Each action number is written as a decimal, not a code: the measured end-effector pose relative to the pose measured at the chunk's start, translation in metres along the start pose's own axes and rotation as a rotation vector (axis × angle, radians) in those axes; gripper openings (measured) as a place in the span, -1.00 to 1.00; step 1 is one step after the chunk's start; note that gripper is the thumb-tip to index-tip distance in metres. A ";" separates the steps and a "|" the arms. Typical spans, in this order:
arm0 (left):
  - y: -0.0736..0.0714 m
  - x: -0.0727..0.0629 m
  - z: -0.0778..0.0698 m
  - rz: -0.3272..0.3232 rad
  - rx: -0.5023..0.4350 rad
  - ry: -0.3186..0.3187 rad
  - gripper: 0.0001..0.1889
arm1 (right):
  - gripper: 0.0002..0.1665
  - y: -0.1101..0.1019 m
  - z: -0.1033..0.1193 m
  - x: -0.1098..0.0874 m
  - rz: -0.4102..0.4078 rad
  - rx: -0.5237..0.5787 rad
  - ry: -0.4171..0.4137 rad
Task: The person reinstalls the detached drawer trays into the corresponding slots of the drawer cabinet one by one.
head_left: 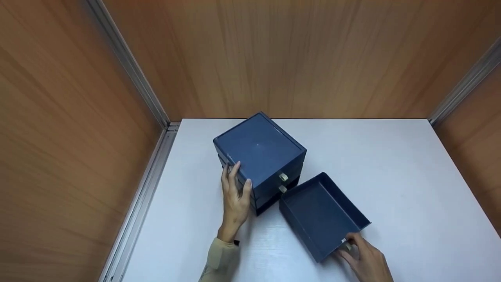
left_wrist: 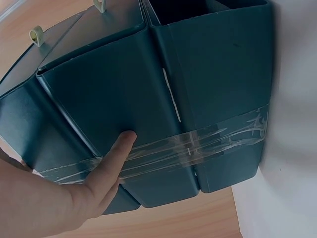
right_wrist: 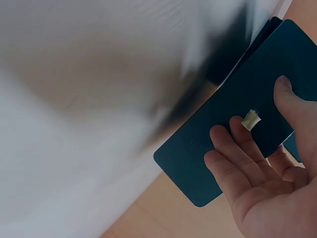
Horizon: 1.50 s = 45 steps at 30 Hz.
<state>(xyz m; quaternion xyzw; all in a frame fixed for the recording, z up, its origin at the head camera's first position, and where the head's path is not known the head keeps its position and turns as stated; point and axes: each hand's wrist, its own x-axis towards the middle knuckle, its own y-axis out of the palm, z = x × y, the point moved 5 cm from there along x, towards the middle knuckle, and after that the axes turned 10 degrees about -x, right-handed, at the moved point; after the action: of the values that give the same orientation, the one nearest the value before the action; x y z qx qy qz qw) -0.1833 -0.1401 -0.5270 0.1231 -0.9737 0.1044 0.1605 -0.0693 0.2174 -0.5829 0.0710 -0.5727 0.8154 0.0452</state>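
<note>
A dark blue stacked drawer unit (head_left: pixel 258 147) stands at an angle on the white table. My left hand (head_left: pixel 235 203) rests against its left side, fingers fairly straight, with fingertips at the top edge. In the left wrist view, clear tape (left_wrist: pixel 223 134) runs around the unit's tiers beside that hand. The lowest tier shows an open slot. A pulled-out drawer (head_left: pixel 317 215) with nothing in it is in front and to the right of the unit. My right hand (head_left: pixel 366 258) grips its front panel, one finger over the rim, around a small pale pull tab (right_wrist: pixel 250 120).
Two pale pull tabs stick out of the unit's upper drawers, one being the top tab (head_left: pixel 283 177). Wood-grain panels enclose the table (head_left: pixel 391 156) at the back (head_left: pixel 293 58), left and right. A metal rail (head_left: pixel 145 192) runs along the left edge.
</note>
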 end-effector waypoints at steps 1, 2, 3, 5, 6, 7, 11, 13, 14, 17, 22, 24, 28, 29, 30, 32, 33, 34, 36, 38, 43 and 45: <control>0.000 0.000 0.000 -0.001 0.000 0.002 -0.37 | -0.42 0.001 0.002 0.000 0.007 -0.001 -0.003; 0.000 0.001 0.000 -0.003 0.001 0.004 -0.37 | -0.41 0.002 0.005 0.000 0.009 -0.001 -0.011; 0.000 0.002 0.000 -0.004 0.001 0.007 -0.37 | -0.41 0.004 0.007 0.000 0.016 0.001 -0.017; 0.001 0.002 0.000 -0.005 -0.001 0.012 -0.37 | -0.40 0.006 0.011 0.000 0.022 0.004 -0.031; 0.001 0.003 0.000 -0.005 -0.003 0.013 -0.37 | -0.40 0.007 0.012 -0.001 0.025 0.003 -0.035; 0.002 0.002 0.001 -0.006 -0.005 0.013 -0.37 | -0.39 0.009 0.014 -0.001 0.029 0.004 -0.039; 0.003 0.002 0.001 -0.005 -0.016 0.009 -0.37 | -0.40 0.014 0.020 -0.003 0.057 0.007 -0.049; 0.004 0.002 0.001 0.000 -0.020 0.004 -0.37 | -0.40 0.017 0.023 -0.002 0.064 0.009 -0.059; 0.004 0.002 0.000 0.003 -0.021 0.000 -0.37 | -0.40 0.018 0.024 -0.002 0.065 0.014 -0.065; 0.005 0.003 -0.001 0.014 -0.023 -0.009 -0.37 | -0.39 0.021 0.027 0.000 0.065 0.032 -0.081; 0.006 0.004 -0.001 0.019 -0.021 -0.010 -0.37 | -0.41 0.026 0.030 0.001 0.080 0.054 -0.088; 0.006 0.003 -0.001 0.015 -0.020 -0.010 -0.37 | -0.42 0.027 0.031 0.002 0.086 0.053 -0.088; 0.005 0.002 -0.001 0.010 -0.022 -0.011 -0.37 | -0.40 0.028 0.031 0.004 0.092 0.046 -0.091; 0.005 0.002 -0.001 0.010 -0.022 -0.012 -0.37 | -0.39 0.029 0.031 0.004 0.092 0.043 -0.094; 0.005 0.003 -0.001 0.010 -0.022 -0.012 -0.37 | -0.39 0.029 0.031 0.005 0.089 0.041 -0.099; 0.006 0.003 -0.001 0.006 -0.023 -0.011 -0.37 | -0.38 0.029 0.032 0.007 0.081 0.038 -0.115; 0.006 0.003 -0.001 0.004 -0.024 -0.009 -0.37 | -0.38 0.029 0.032 0.008 0.074 0.034 -0.125; 0.006 0.004 -0.001 0.001 -0.026 -0.006 -0.37 | -0.37 0.029 0.032 0.009 0.066 0.031 -0.134; 0.007 0.004 -0.002 0.001 -0.028 -0.002 -0.37 | -0.37 0.029 0.033 0.012 0.049 0.026 -0.155; 0.009 0.005 -0.002 0.004 -0.030 0.001 -0.37 | -0.37 0.032 0.035 0.014 0.039 0.020 -0.168; 0.011 0.006 -0.001 0.015 -0.038 -0.010 -0.37 | -0.39 0.039 0.038 0.021 -0.009 0.028 -0.195; 0.011 0.006 -0.001 0.022 -0.043 -0.017 -0.37 | -0.38 0.042 0.040 0.025 -0.051 0.043 -0.216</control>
<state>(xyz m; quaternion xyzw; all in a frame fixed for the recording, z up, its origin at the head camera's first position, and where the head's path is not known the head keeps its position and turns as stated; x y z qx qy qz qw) -0.1914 -0.1305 -0.5262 0.1099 -0.9784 0.0839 0.1538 -0.0981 0.1650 -0.6040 0.1738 -0.5548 0.8137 0.0022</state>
